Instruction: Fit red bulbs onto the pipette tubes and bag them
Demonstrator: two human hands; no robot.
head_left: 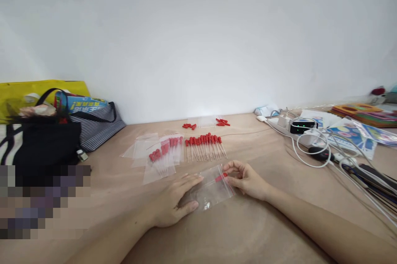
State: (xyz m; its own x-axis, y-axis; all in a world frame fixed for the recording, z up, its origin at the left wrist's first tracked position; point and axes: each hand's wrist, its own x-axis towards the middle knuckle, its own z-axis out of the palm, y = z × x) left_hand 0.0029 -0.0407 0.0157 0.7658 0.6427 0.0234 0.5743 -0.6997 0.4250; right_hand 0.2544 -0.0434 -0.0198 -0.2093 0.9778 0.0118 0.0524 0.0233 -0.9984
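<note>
A clear zip bag (pixel 204 191) lies flat on the table in front of me, its red-lined mouth towards the right. My left hand (pixel 173 202) rests on the bag's left end, fingers stretched and thumb apart. At the mouth, my right hand (pixel 245 179) pinches a dropper by its red rubber bulb (pixel 221 177). The bulb is partly inside the bag; its thin tube is hard to make out through the plastic. Beyond my hands, a row of red-bulbed droppers (pixel 204 146) lies side by side. Left of them are filled zip bags (pixel 159 160) with several droppers inside.
Loose red bulbs (pixel 222 122) and thin clear tubes (pixel 206 122) lie near the wall. Cables (pixel 297 148), a black device with green lights (pixel 303 126) and printed sheets (pixel 350 136) crowd the right. A striped bag (pixel 99 127) and black bag (pixel 46 144) stand left.
</note>
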